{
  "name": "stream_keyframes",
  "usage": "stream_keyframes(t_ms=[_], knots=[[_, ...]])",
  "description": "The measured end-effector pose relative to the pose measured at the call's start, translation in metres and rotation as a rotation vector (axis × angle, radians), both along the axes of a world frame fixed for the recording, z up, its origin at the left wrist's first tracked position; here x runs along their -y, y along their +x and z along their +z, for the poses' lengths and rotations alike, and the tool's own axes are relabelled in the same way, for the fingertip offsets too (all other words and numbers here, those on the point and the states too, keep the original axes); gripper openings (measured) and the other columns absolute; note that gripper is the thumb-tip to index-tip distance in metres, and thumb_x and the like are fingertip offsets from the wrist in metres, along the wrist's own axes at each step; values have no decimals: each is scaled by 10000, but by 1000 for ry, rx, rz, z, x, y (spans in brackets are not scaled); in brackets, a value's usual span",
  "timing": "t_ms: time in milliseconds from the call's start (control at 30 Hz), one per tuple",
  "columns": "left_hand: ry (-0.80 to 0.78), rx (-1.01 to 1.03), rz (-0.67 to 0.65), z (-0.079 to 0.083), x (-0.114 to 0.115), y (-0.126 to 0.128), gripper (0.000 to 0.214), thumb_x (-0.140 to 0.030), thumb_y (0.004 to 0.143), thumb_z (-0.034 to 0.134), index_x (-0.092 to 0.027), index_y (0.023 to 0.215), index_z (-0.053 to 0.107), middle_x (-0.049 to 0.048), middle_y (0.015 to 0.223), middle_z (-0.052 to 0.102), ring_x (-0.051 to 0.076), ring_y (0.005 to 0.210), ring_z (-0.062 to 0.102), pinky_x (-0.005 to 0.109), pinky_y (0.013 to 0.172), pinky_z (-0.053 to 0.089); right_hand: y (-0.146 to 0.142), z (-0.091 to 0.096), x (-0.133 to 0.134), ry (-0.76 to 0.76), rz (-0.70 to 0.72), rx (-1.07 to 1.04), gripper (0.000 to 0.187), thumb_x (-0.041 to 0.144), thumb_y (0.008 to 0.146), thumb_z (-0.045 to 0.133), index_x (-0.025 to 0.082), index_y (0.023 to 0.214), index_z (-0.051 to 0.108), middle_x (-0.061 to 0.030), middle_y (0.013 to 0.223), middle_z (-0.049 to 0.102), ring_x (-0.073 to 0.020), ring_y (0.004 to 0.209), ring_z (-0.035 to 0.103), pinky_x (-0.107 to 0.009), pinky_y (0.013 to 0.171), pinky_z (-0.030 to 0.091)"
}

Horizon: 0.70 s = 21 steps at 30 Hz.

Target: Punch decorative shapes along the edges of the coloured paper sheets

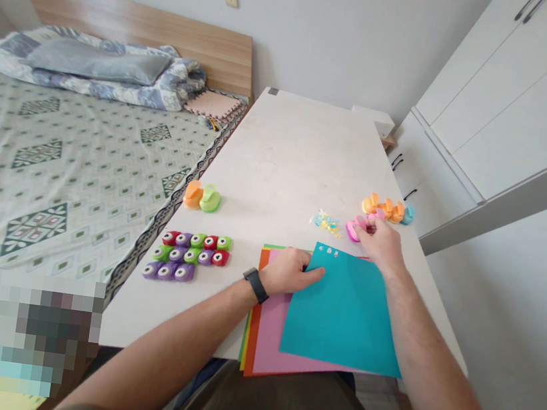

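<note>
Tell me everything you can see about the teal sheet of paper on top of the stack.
The teal sheet is a flat, matte, squarish piece of coloured paper or card. It lies on top of a stack, turned slightly askew over a pink sheet, with one corner pointing away from the person. Near its far corner are a few small punched shapes, too small to identify. The left hand rests on its left edge. The stack sits on a white table.

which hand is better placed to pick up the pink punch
Right, most likely: the right hand already closes over the pink craft punch, while the left hand is farther off, resting at the edge of the teal sheet.
</note>
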<state>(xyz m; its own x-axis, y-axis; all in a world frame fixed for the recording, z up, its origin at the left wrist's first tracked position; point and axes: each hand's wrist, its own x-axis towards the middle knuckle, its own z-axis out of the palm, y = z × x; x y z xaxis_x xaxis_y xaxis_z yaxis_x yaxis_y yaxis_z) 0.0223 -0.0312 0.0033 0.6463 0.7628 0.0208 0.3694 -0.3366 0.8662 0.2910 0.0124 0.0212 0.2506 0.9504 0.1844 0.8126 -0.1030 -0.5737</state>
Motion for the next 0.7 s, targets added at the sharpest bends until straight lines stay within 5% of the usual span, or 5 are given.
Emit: stream_keyframes(t_ms=[167, 300, 433, 700], knots=[[14, -13, 13, 0, 1, 0, 458, -463, 953, 513, -177, 607, 421, -28, 601, 433, 85, 557, 367, 248, 545, 258, 8, 12, -1, 129, -59, -128, 342, 534, 842, 739, 221, 978, 727, -78, 1018, 762, -251, 910, 719, -442, 974, 543], [8, -3, 12, 1, 1, -1, 452, -458, 954, 513, -176, 608, 436, -27, 599, 450, 85, 552, 369, 248, 542, 261, 9, 9, -3, 69, -35, -408, 467, 634, 819, 735, 205, 1005, 725, -73, 994, 742, -223, 804, 702, -388, 759, 620], [0, -2, 8, 0, 0, -1, 451, -462, 952, 512, -174, 608, 460, -24, 604, 468, 87, 553, 373, 247, 542, 269, 7, 9, -1, 26, -2, -719, 450, 621, 806, 767, 189, 927, 725, -46, 891, 688, -157, 678, 625, -259, 507, 548], [12, -4, 15, -3, -1, 0, 460, -462, 952, 513, -175, 600, 445, -24, 603, 443, 87, 558, 361, 249, 546, 265, 13, 20, 5, -99, 86, -1010, 373, 549, 839, 770, 205, 966, 700, -15, 761, 625, -144, 584, 565, -242, 430, 468]])
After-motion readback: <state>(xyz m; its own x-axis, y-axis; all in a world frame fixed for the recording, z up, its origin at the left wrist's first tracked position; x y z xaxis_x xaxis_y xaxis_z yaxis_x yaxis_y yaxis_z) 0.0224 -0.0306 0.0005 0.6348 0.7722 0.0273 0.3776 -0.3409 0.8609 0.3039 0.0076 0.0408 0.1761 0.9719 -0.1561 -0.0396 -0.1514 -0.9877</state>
